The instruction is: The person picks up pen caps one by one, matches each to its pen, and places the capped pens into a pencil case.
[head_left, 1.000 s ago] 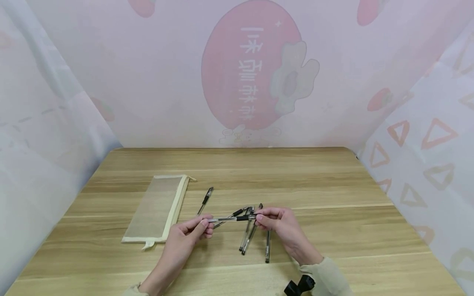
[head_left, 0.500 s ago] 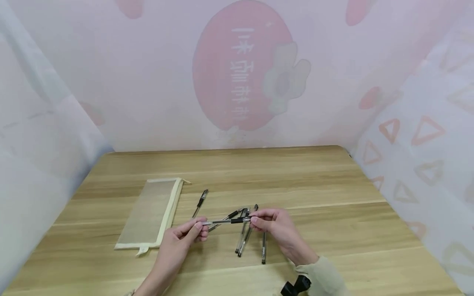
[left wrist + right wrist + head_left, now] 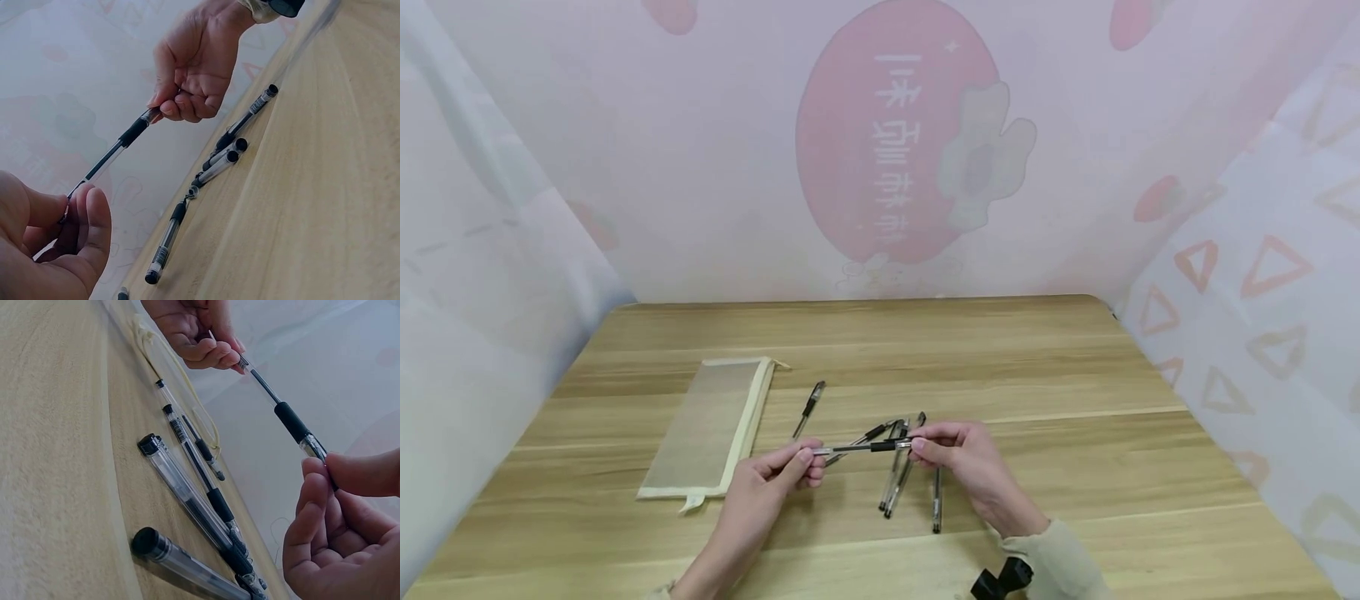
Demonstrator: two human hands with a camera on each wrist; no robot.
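Stretched level between both hands is a clear pen [image 3: 857, 448] with a black grip sleeve, held above the table. My left hand [image 3: 775, 483] pinches its plain end between thumb and fingers. The capped end is pinched by my right hand [image 3: 973, 467]. In the right wrist view the black grip [image 3: 292, 422] shows just ahead of the right fingertips. Beneath the held pen, several similar pens [image 3: 898, 483] lie loosely crossed on the wood. One lone pen [image 3: 808, 408] lies farther left, beyond the left hand.
A flat mesh pouch with cream edging [image 3: 700, 429] lies left of the pens, its zip side facing them. The wooden table [image 3: 1037, 358] runs back to a printed cloth wall [image 3: 737, 167]. A black strap device [image 3: 1000, 579] is on the right wrist.
The head view shifts slightly. Both hands keep the same hold on the pen, and the things on the table stay where they were.
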